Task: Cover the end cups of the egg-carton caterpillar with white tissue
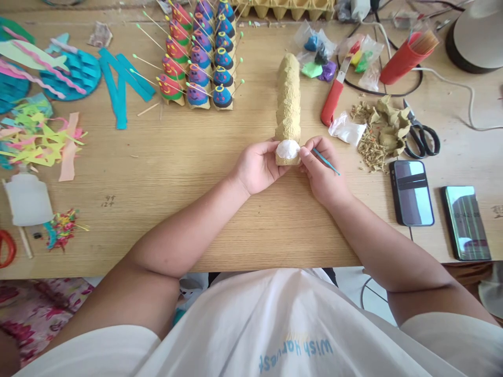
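A strip of egg-carton cups [288, 99] lies lengthwise on the wooden table, its near cup topped with white clay [288, 149]. My left hand [257, 166] grips the near end from the left, thumb beside the white patch. On the other side my right hand [323, 170] pinches a thin blue tool [327, 162], its thumb and finger close to the white clay. Whether the right fingertips touch the carton is hard to tell. To the right of the strip lie a white clay packet [347, 129] and a red-handled knife [334, 100].
Three rows of painted carton caterpillars [198, 57] stand at the back. Scissors [422, 137], carton scraps [387, 125], a phone [412, 192] and a second phone [466, 222] lie right. Blue strips [120, 94], paper shreds [47, 139] and a glue bottle [28, 199] are left.
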Tool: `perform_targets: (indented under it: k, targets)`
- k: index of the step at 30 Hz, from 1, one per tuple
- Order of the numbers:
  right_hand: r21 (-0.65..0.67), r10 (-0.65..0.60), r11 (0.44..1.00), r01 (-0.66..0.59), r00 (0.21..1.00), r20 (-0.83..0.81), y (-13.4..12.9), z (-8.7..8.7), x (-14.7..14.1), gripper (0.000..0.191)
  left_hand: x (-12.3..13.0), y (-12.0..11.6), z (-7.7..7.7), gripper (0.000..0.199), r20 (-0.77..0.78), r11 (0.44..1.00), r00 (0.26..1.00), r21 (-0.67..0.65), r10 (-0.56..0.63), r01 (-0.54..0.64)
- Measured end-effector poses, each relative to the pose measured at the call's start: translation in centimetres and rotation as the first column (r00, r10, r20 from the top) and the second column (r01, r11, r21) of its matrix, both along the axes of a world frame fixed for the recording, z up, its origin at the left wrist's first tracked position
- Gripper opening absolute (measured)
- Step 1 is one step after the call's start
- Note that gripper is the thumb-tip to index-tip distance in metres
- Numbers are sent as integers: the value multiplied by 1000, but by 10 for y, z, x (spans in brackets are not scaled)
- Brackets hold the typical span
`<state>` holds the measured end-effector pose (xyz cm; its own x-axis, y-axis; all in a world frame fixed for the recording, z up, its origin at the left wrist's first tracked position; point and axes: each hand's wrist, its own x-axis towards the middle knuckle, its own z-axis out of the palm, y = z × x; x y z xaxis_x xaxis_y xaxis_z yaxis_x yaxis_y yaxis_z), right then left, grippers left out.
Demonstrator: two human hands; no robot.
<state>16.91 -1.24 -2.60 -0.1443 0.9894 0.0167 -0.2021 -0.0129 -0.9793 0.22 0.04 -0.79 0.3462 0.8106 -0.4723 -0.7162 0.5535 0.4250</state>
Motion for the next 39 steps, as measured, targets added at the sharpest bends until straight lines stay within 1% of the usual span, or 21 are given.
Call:
perform_targets:
  k: [4, 9, 11, 15, 18, 21, 26, 30, 35, 39]
  targets:
    - [-95, -6, 995, -4, 994, -107, 1, 0, 0, 42, -1, -1, -3, 28, 18, 1000, 1000, 21, -3, 2]
    - [-196, -3, 980, -43, 974, -227, 2, 6, 0, 39, -1, -3, -6, 34, 36, 996, 999, 93, -23, 19]
    - [-220, 9, 973, -72, 962, -273, 2, 9, 1, 38, -1, -4, -5, 37, 25, 992, 999, 123, -38, 35]
    - [-251, 64, 954, -162, 932, -358, 2, 12, 2, 44, -1, -5, -3, 40, -23, 982, 998, 182, -51, 54]
    - [-254, 110, 944, -209, 928, -355, 2, 12, 4, 48, -1, -5, -2, 37, -93, 969, 995, 241, -41, 62]
    - [-240, 143, 945, -225, 938, -316, 3, 11, 6, 49, 0, -6, -3, 36, -150, 960, 988, 273, -28, 68]
    - [-221, 150, 951, -217, 947, -285, 3, 10, 6, 47, 0, -7, -3, 41, -158, 958, 987, 279, -22, 66]
    - [-224, 131, 952, -206, 942, -309, 3, 10, 5, 48, -2, -8, -4, 39, -217, 931, 976, 349, -32, 108]
    - [-226, 125, 953, -202, 941, -315, 4, 11, 6, 48, -4, -10, -5, 45, -236, 904, 971, 407, -34, 131]
    - [-211, 139, 956, -205, 947, -291, 3, 12, 5, 47, -4, -10, -5, 52, -215, 915, 976, 384, -43, 125]
